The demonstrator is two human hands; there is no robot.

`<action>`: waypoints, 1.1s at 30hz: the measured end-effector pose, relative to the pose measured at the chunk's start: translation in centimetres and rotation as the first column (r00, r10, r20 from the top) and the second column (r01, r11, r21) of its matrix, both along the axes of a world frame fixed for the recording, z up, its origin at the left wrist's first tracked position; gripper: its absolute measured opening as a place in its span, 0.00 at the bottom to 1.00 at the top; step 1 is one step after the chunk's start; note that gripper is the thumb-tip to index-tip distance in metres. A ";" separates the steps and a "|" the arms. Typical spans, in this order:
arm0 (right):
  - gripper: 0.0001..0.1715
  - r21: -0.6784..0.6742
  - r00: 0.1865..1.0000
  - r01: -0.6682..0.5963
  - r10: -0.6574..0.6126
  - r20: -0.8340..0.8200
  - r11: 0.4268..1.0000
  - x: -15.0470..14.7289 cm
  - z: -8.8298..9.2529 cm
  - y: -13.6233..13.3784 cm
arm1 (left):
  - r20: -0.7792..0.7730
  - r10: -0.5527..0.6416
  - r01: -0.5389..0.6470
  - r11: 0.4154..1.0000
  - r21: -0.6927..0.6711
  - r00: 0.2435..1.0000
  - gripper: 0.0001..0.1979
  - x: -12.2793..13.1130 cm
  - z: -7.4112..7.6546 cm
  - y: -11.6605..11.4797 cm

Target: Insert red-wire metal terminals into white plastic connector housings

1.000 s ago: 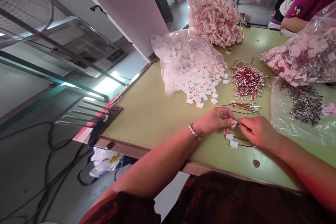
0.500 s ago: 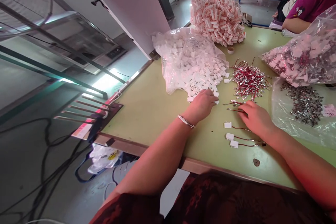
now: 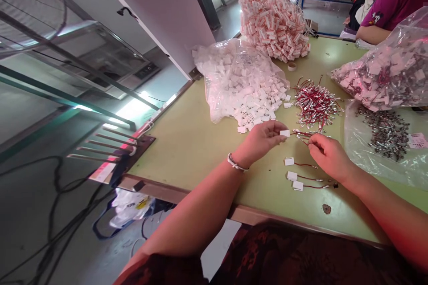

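My left hand [image 3: 266,139] pinches a small white plastic connector housing [image 3: 285,133] between thumb and fingers. Facing it, my right hand [image 3: 326,150] is closed on a short red wire [image 3: 303,141] with a metal terminal, whose end points toward the housing. A few loose red wires lie just behind the right fingertips. In front of the hands, three white housings [image 3: 291,176] with red wires attached lie on the table. Behind the right hand is a heap of red wires with crimped terminals [image 3: 316,103]. White housings [image 3: 257,102] spill from a clear bag beyond my left hand.
A large bundle of white-and-orange connectors [image 3: 272,22] stands at the back beside a tape roll [image 3: 292,67]. At right are a full clear bag [image 3: 388,69] and small dark metal parts [image 3: 389,138] on plastic. Metal prongs [image 3: 100,147] stick out at the left edge. Another person's arm [image 3: 374,33] rests far right.
My left hand has come away from the housing pile, moving right with one white housing in its fingers. My right hand has lifted a wire and shifted slightly right.
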State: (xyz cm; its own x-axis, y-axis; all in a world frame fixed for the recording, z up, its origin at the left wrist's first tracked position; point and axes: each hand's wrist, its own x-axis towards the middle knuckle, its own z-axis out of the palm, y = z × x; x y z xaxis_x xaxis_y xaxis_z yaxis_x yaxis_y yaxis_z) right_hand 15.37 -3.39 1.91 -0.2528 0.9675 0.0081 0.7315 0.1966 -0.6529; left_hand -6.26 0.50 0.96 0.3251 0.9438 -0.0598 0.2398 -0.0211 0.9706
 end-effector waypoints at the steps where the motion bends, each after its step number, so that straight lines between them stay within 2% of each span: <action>1: 0.08 -0.006 0.998 0.003 -0.004 -0.068 1.000 0.0 0.0 -0.1 | 0.111 -0.016 0.027 0.996 -0.090 0.994 0.11 0.0 0.0 -0.1; 3: 0.08 -0.006 0.991 0.005 -0.005 -0.131 1.000 -0.1 -0.1 -0.2 | 0.252 -0.031 0.085 0.975 -0.205 0.967 0.13 0.1 -0.1 -0.2; 5: 0.09 0.004 0.990 -0.002 0.002 -0.139 1.000 -0.3 -0.2 -0.3 | 0.315 -0.049 0.132 0.959 -0.250 0.948 0.13 0.2 -0.1 -0.3; 13: 0.10 0.043 0.992 -0.031 0.036 -0.120 0.999 -0.2 0.0 -0.5 | 0.379 -0.155 0.268 0.927 -0.263 0.912 0.13 -0.2 -0.2 -0.1; 18: 0.11 0.056 0.999 -0.032 0.032 0.009 0.998 -0.2 0.3 -0.4 | 0.345 -0.207 0.304 0.918 -0.256 0.915 0.14 0.0 -0.2 -0.3; 23: 0.11 0.174 0.981 -0.083 0.050 0.185 0.981 -0.5 0.0 -0.8 | 0.274 -0.202 0.276 0.923 -0.267 0.940 0.15 0.9 -0.2 -0.8; 30: 0.12 0.101 0.985 -0.148 0.137 0.106 0.984 -0.2 -1.3 -1.4 | 0.247 -0.320 0.381 0.885 -0.266 0.915 0.14 1.6 -1.1 -1.0; 33: 0.11 0.047 0.983 -0.166 0.162 0.082 0.985 -0.1 -1.3 -1.3 | 0.204 -0.397 0.438 0.871 -0.224 0.895 0.14 1.5 -0.9 -1.0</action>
State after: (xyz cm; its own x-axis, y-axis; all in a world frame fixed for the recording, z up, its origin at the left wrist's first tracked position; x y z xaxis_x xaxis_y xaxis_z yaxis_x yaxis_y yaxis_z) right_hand 15.25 -4.73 0.60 -0.4095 0.9117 0.0330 0.7348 0.3510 -0.5804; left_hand -4.80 -0.48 0.08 0.7093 0.6752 -0.2025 0.1198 0.1677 0.9785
